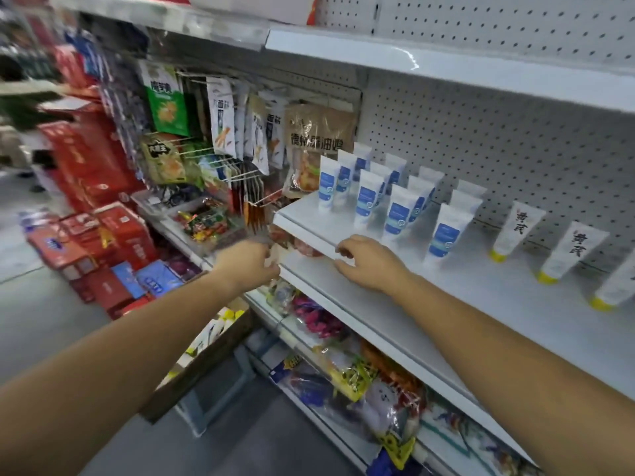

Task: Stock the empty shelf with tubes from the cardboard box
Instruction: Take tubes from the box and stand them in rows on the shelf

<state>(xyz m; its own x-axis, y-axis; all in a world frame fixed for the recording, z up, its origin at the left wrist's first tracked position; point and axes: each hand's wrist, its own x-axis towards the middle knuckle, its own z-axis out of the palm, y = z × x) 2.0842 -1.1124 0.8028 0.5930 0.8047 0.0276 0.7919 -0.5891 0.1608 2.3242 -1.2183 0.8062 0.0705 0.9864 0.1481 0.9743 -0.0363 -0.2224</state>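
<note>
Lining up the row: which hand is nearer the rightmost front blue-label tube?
Right. The right hand is at the shelf edge just left of the blue-label tube; the left hand is farther left, past the shelf's end.

Far left, as I view it: red cartons (pixel 89 159) stacked on the grey floor (pixel 34 321). Centre: snack packets (pixel 220 118) hanging from wire hooks (pixel 240 173) before the pegboard (pixel 481 139). Below: bagged goods (pixel 350 369) lying in a row.
</note>
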